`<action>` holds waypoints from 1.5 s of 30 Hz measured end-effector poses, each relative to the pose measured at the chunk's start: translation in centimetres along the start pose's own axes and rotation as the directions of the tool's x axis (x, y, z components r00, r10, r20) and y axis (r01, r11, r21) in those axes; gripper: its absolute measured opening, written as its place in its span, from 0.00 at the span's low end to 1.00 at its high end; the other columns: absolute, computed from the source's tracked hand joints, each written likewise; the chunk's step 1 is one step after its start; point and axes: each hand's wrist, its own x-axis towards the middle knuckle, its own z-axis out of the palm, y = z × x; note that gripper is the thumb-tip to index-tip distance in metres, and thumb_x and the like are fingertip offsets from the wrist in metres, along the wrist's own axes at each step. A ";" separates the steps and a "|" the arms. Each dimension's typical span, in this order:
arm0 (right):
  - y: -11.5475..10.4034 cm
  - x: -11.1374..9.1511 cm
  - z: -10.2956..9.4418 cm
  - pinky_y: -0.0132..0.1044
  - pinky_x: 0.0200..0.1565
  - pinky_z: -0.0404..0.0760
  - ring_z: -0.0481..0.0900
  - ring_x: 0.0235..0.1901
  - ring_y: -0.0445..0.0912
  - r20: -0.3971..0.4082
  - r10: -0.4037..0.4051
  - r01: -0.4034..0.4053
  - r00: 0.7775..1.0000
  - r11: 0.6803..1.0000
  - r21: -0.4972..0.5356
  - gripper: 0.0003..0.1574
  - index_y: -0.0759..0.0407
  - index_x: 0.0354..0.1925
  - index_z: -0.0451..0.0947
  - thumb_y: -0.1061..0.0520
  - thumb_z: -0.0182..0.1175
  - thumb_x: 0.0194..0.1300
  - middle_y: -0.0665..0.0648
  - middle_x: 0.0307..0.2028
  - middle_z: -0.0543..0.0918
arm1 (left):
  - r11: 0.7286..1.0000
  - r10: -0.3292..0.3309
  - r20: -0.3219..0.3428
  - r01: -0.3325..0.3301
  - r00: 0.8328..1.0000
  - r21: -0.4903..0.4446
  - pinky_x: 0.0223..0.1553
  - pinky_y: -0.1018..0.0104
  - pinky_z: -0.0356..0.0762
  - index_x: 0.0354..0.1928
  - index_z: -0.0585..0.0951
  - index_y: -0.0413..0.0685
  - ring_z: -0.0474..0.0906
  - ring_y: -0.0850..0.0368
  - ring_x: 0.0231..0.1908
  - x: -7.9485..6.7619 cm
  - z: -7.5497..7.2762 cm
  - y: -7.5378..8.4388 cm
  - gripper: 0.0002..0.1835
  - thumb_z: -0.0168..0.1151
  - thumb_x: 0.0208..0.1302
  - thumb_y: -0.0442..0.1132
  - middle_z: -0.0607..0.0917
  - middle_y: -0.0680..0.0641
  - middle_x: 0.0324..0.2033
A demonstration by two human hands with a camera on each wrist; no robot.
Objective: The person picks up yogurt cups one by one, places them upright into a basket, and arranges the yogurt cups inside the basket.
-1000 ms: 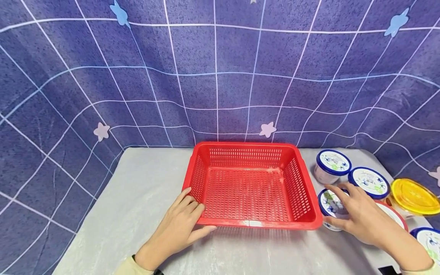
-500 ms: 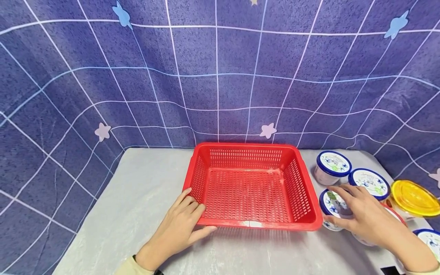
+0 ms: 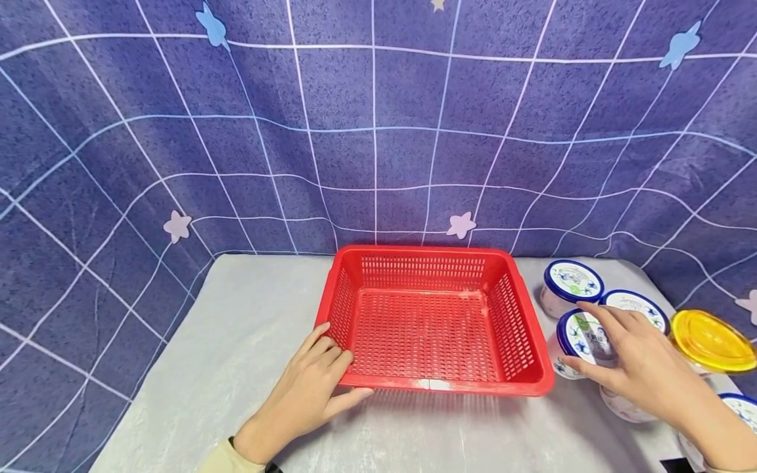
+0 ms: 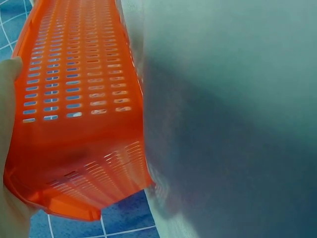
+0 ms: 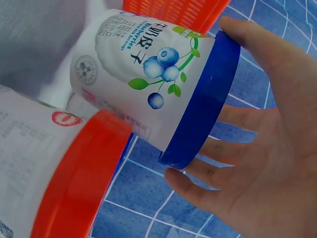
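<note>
My left hand [image 3: 313, 384] grips the front left corner of a red perforated plastic basket [image 3: 449, 386], fingers over the rim and thumb along its front. The left wrist view shows the outside of the basket [image 4: 74, 134], a thumb or finger at its edge. To the right, my right hand [image 3: 644, 361] holds a white tub of blueberry yogurt-type dessert [image 3: 568, 358] by its blue lid. In the right wrist view the tub [image 5: 143, 64] has blueberries printed on its side; the thumb is at one side of the lid [image 5: 205, 104] and the fingers at the other.
Two blue-lidded tubs, one behind [image 3: 572, 279] and one farther right [image 3: 635, 302], stand near the held one. A yellow-lidded container [image 3: 712, 338] and another blue-lidded tub [image 3: 742, 404] are at far right. A red-lidded tub [image 5: 79, 178] stands close by. A blue patterned curtain [image 3: 378, 131] hangs behind.
My right hand has taken hold of the blueberry tub and moved it slightly up and to the right, tilting it. My left hand and the basket have stayed in place.
</note>
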 end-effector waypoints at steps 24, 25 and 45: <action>-0.2 1.4 -2.8 0.71 0.46 0.69 0.66 0.52 0.69 -0.042 0.032 -0.032 0.999 0.999 0.011 0.61 0.64 0.65 0.68 0.42 0.82 0.38 0.69 0.56 0.75 | 1.000 -0.024 0.059 0.023 0.998 0.017 0.71 0.48 0.58 0.29 0.75 0.51 0.74 0.56 0.34 -0.2 -0.2 -0.1 0.26 0.58 0.63 0.67 0.75 0.57 0.22; -0.3 1.5 -2.8 0.72 0.46 0.69 0.66 0.52 0.70 -0.037 0.037 -0.037 0.999 0.999 0.007 0.62 0.63 0.66 0.67 0.41 0.82 0.38 0.69 0.56 0.74 | 1.000 -0.023 0.059 0.022 0.998 0.015 0.71 0.48 0.58 0.29 0.75 0.51 0.74 0.56 0.34 -0.2 -0.2 -0.1 0.26 0.58 0.63 0.67 0.75 0.57 0.22; -1.8 4.4 -4.0 0.66 0.60 0.64 0.66 0.57 0.67 -0.136 -0.049 0.063 0.989 0.993 0.102 0.59 0.60 0.67 0.69 0.43 0.81 0.40 0.68 0.58 0.74 | 1.000 -0.006 0.022 0.006 1.000 0.009 0.69 0.46 0.61 0.30 0.75 0.50 0.73 0.55 0.33 0.0 0.0 0.0 0.26 0.58 0.64 0.66 0.75 0.56 0.21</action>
